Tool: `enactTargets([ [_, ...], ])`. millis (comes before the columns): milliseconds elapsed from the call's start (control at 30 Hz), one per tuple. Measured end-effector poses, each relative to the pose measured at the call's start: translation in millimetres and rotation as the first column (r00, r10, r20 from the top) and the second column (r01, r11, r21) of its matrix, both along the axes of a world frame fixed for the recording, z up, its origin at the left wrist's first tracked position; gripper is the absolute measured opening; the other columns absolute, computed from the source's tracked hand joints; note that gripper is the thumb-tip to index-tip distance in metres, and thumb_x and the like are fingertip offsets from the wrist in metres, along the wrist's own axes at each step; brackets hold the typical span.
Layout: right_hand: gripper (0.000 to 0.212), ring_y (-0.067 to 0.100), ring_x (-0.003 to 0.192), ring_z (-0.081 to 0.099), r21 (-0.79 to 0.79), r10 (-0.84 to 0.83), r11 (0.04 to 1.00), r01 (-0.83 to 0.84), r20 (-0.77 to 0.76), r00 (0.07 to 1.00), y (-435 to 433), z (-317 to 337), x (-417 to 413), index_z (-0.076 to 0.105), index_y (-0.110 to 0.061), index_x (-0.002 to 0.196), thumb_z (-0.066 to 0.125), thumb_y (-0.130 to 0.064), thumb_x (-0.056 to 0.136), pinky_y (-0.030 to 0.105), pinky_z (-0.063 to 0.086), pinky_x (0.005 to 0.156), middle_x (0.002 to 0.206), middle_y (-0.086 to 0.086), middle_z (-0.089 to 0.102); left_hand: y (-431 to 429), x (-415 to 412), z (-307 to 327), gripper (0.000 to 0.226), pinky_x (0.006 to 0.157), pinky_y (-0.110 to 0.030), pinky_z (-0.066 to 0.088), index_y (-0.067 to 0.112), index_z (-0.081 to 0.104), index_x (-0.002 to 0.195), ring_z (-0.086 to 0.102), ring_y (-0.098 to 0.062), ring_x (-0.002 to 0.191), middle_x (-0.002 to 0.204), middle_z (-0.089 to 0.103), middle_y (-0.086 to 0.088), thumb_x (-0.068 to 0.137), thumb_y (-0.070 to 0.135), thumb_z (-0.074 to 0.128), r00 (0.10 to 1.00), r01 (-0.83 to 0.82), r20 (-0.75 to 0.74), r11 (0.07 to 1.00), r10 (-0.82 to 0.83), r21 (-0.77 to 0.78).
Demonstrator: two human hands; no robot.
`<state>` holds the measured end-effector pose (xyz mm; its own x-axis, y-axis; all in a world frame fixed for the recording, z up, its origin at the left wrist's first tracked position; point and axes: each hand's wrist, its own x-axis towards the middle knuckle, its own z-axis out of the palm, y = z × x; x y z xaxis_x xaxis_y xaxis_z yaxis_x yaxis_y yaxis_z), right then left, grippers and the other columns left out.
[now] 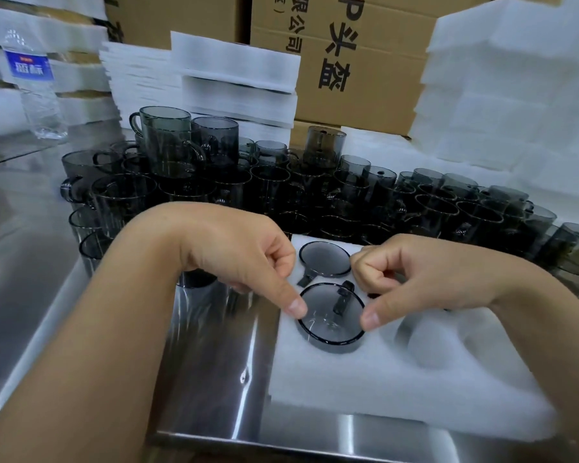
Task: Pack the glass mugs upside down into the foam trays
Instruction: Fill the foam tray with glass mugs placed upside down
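While the inverted smoked-glass mug (330, 317) sits in a near pocket of the foam tray (415, 379), left hand (241, 262) and right hand (408, 279) flank it equally close, fingers curled, nothing in either grip, thumbs apparently pressing its upturned base, handle pointing away

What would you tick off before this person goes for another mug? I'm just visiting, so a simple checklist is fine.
1. Near mug base up: ok.
2. Near mug sunk fully into the foam tray: not ok, its wall shows above the foam.
3. Its handle in a slot: cannot tell.
4. Left hand and right hand thumbs on opposite edges of the mug: ok.
5. Far mug seated: ok.
6. Free pocket to the right: ok.
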<state>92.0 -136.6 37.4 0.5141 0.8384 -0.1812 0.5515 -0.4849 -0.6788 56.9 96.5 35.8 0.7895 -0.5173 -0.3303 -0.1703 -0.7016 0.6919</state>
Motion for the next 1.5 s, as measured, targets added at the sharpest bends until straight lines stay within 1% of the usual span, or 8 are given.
enactTargets([
  [200,0.045,0.009,0.05,0.027,-0.134,-0.01,0.991,0.021,0.081,0.997,3.9,8.8,-2.6,0.043,-0.027,0.063,0.084,-0.045,0.062,0.018,0.026,0.044,0.054,-0.011,0.034,-4.8,2.0,-1.9,0.049,0.045,-0.022,0.025,0.023,0.044,0.053,0.032,-0.011,0.042,0.046,0.041,0.005,0.04,0.057,0.078,0.998,-0.058,-0.011,0.993,0.059,0.105],
  [400,0.039,0.007,0.059,0.036,-0.045,0.032,0.998,-0.032,-0.016,0.999,1.7,8.6,-4.7,0.062,-0.043,0.096,0.08,-0.042,0.061,0.019,0.034,0.054,0.068,-0.006,0.041,-8.1,2.6,-3.4,0.062,0.047,-0.021,0.029,0.013,0.055,0.07,0.038,-0.011,0.044,0.065,0.052,-0.01,0.05,0.07,0.068,0.994,-0.095,-0.033,0.989,0.1,0.117],
  [600,0.048,0.012,0.056,0.032,-0.075,0.031,0.997,-0.031,-0.004,1.0,3.4,10.4,-4.1,0.065,-0.053,0.107,0.076,-0.054,0.06,0.022,0.028,0.053,0.061,-0.007,0.036,-10.9,9.2,-2.7,0.045,0.045,-0.02,0.028,0.021,0.048,0.054,0.037,-0.005,0.04,0.046,0.045,0.009,0.049,0.059,0.071,0.991,-0.127,0.044,0.986,0.123,0.112],
  [800,0.054,0.03,0.061,0.029,-0.139,-0.004,0.99,0.011,0.047,0.999,6.5,13.7,-5.0,0.06,-0.063,0.105,0.071,-0.068,0.053,0.03,0.024,0.052,0.073,0.02,0.033,-8.9,12.4,-3.3,0.044,0.041,-0.012,0.027,0.025,0.043,0.05,0.031,-0.004,0.041,0.045,0.037,0.013,0.068,0.035,0.082,0.988,-0.066,0.138,0.998,0.066,-0.009],
  [900,0.051,0.026,0.06,0.03,-0.12,0.01,0.993,-0.007,0.03,0.999,6.1,12.6,-5.7,0.062,-0.057,0.105,0.074,-0.063,0.056,0.031,0.026,0.055,0.069,0.01,0.033,-8.5,9.9,-3.3,0.043,0.041,-0.011,0.026,0.025,0.045,0.052,0.03,-0.006,0.043,0.047,0.036,0.012,0.067,0.041,0.083,0.979,-0.061,0.19,0.997,0.07,-0.05],
  [1000,0.049,0.009,0.056,0.033,-0.135,0.048,0.99,-0.04,0.051,0.998,4.4,13.3,-4.5,0.061,-0.055,0.107,0.073,-0.059,0.06,0.02,0.028,0.053,0.065,-0.01,0.034,-18.5,12.1,-4.6,0.037,0.044,-0.011,0.027,0.027,0.047,0.055,0.03,-0.005,0.045,0.048,0.036,0.015,0.074,0.041,0.076,0.941,-0.07,0.295,0.948,0.166,-0.311],
  [1133,0.046,0.005,0.057,0.036,-0.169,0.061,0.985,-0.045,0.093,0.994,4.3,15.8,-3.5,0.059,-0.06,0.105,0.072,-0.061,0.061,0.017,0.029,0.054,0.066,-0.014,0.039,-48.2,22.8,-22.9,0.036,0.052,-0.014,0.035,0.022,0.046,0.058,0.037,-0.003,0.051,0.053,0.043,0.015,0.082,0.007,0.069,0.803,-0.059,0.448,0.8,0.394,-0.597],
  [1500,0.041,0.007,0.058,0.038,-0.161,0.039,0.987,-0.017,0.134,0.99,-0.7,15.3,-11.3,0.061,-0.059,0.108,0.07,-0.061,0.067,0.019,0.031,0.056,0.061,-0.006,0.046,-61.7,33.9,-44.1,0.023,0.059,-0.02,0.042,0.014,0.056,0.065,0.048,-0.005,0.058,0.061,0.055,0.006,0.085,0.008,0.066,0.797,-0.114,0.424,0.797,0.43,-0.593],
])
